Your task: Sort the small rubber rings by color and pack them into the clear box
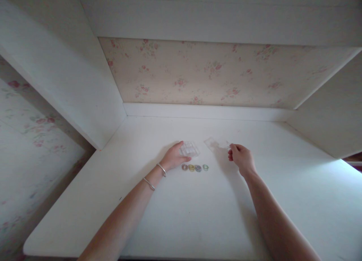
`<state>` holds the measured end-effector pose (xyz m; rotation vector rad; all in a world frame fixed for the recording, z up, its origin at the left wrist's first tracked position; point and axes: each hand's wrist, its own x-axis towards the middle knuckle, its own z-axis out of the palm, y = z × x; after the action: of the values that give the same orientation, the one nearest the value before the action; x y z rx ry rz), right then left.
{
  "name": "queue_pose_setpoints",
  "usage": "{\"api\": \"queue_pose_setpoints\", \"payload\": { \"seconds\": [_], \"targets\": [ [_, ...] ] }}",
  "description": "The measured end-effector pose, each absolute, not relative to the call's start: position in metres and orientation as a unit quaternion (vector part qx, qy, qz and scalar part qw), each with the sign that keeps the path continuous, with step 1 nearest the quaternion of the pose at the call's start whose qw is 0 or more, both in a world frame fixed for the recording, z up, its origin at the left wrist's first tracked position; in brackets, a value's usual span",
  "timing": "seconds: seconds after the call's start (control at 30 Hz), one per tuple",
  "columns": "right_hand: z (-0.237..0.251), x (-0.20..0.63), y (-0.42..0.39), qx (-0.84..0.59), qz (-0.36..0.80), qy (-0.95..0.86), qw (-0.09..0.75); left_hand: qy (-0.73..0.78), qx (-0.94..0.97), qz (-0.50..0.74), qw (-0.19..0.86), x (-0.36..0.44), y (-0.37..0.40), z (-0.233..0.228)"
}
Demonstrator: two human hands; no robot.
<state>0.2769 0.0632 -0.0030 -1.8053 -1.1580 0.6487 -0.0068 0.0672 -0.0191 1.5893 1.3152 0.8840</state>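
1. The left hand (175, 157) lies on the white desk (181, 215), and its fingers rest against the left side of a small clear plastic box (190, 149) with several compartments. The thumb touches the near edge of the box, so the grip is loose around it – not lifting it.
2. The right hand (241, 158) is to the right of the box, with its fingers curled together. Its fingertips pinch the right end of a thin clear lid (216, 144), which is tilted a little above the desk.
3. The lid is just beside the box, on its right, and I cannot tell if the two are touching.
4. Four small rings (195, 167) – yellowish, yellow, grey and green – lie in a short row on the desk, just in front of the box and near the left thumb.
5. Two thin bracelets (155, 177) are on the left wrist and forearm.
6. Behind the desk is a wall with flower wallpaper (203, 72).
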Motion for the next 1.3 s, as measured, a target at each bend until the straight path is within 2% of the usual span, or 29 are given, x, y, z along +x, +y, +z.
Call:
{"api": "queue_pose_setpoints", "payload": {
  "seconds": [0.33, 0.4, 0.5, 0.53, 0.63, 0.7, 0.8, 0.93, 1.13, 1.3],
  "targets": [
    [-0.005, 0.3, 0.052, -0.792, 0.096, -0.567, 0.206, 0.515, 0.706, 0.323, 0.362, -0.011, 0.073, -0.025],
    [0.002, 0.296, 0.049, -0.793, 0.083, -0.564, 0.213, 0.526, 0.699, 0.334, 0.351, -0.012, 0.07, -0.023],
    [0.018, 0.272, 0.036, -0.778, 0.102, -0.543, 0.3, 0.536, 0.679, 0.382, 0.325, -0.015, 0.061, -0.014],
    [0.024, 0.258, 0.028, -0.757, 0.147, -0.538, 0.34, 0.537, 0.672, 0.406, 0.31, -0.016, 0.057, -0.009],
    [0.039, 0.199, -0.005, -0.592, 0.443, -0.531, 0.413, 0.535, 0.64, 0.48, 0.272, -0.016, 0.046, 0.014],
    [0.044, 0.155, -0.027, -0.47, 0.601, -0.502, 0.407, 0.518, 0.616, 0.531, 0.266, -0.013, 0.039, 0.031],
    [0.044, 0.1, -0.046, -0.341, 0.731, -0.457, 0.375, 0.492, 0.591, 0.576, 0.276, -0.008, 0.029, 0.052],
    [0.036, 0.063, -0.048, -0.26, 0.784, -0.392, 0.405, 0.469, 0.578, 0.599, 0.296, -0.009, 0.025, 0.064],
    [0.027, 0.045, -0.058, -0.197, 0.82, -0.384, 0.377, 0.457, 0.559, 0.626, 0.296, -0.011, 0.034, 0.064],
    [0.025, 0.043, -0.061, -0.212, 0.816, -0.407, 0.352, 0.45, 0.639, 0.589, 0.205, -0.007, 0.035, 0.061]
  ]
}}
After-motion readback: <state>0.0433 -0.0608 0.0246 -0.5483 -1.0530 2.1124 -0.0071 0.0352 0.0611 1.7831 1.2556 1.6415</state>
